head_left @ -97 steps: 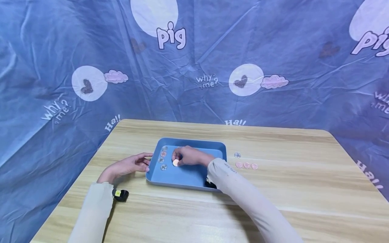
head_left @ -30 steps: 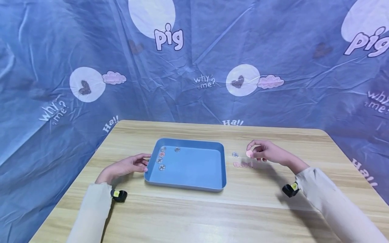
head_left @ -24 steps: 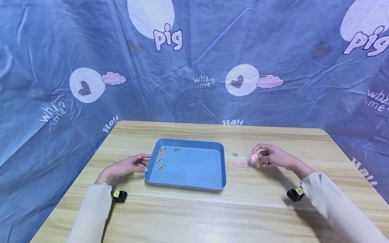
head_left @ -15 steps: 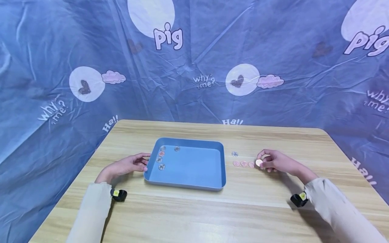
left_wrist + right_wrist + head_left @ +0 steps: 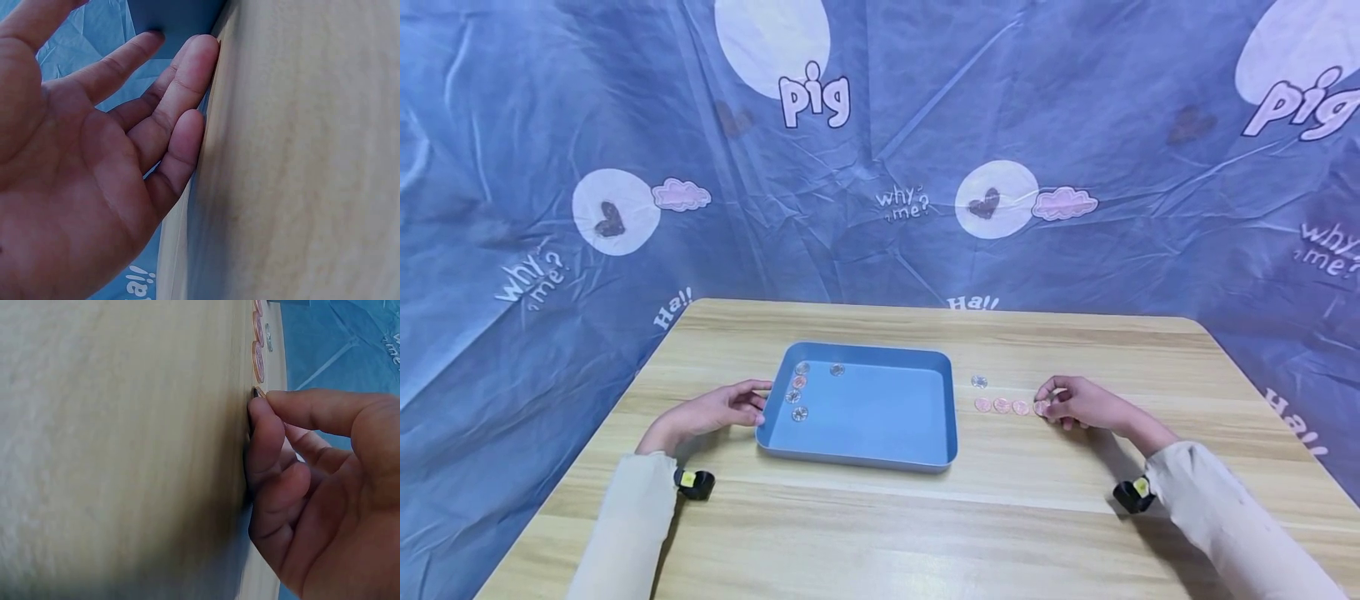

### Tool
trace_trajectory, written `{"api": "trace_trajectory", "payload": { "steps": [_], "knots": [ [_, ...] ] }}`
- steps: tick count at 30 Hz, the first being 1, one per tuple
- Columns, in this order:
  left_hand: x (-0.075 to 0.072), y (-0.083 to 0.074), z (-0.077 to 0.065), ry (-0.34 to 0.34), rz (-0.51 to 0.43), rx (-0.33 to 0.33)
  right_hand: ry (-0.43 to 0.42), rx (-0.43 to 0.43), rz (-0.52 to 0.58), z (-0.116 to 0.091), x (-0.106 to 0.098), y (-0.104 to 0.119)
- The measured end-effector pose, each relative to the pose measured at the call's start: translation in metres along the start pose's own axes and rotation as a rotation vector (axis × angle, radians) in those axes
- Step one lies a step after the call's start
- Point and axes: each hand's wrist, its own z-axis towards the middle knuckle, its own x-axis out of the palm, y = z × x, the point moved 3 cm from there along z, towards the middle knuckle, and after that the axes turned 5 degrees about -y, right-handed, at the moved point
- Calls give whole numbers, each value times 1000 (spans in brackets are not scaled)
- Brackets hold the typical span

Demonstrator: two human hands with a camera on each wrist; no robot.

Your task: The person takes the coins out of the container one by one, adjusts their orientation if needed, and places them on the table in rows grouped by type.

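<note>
My left hand [image 5: 718, 408] rests with loosely bent fingers against the left wall of the blue tray [image 5: 880, 417]; in the left wrist view its palm holds nothing and a fingertip meets the tray's wall [image 5: 181, 19]. Beyond the tray's right side, my right hand [image 5: 1078, 402] pinches a copper-coloured coin [image 5: 1041, 407] low at the table, at the right end of a row of 3 similar coins [image 5: 1002, 406]. The right wrist view has that coin [image 5: 259, 392] between thumb and forefinger, mostly covered. Behind the row lies one silver coin [image 5: 979, 382].
Inside the tray, several silver coins [image 5: 800, 413] and one copper coin [image 5: 800, 382] form a column along the left side. Another silver coin [image 5: 837, 369] lies near the back wall. A blue printed cloth [image 5: 880, 167] hangs behind the wooden table [image 5: 850, 533].
My right hand has left the tray, carrying the copper coin rightward, then down to the end of the row on the table. My left hand has stayed at the tray's left side.
</note>
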Motion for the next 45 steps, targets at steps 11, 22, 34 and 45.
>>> {"api": "trace_trajectory", "payload": {
  "steps": [11, 22, 34, 45],
  "knots": [
    [1, 0, -1, 4, 6, 12, -5, 48, -5, 2, 4, 0],
    [0, -2, -2, -3, 32, 35, -27, 38, 18, 1, 4, -3],
    [0, -2, 0, -9, 48, 20, -33, -36, 167, -12, -22, 6],
    [-1, -2, -1, -14, 52, 12, 123, -315, 583, -2, -22, 65]
  ]
}}
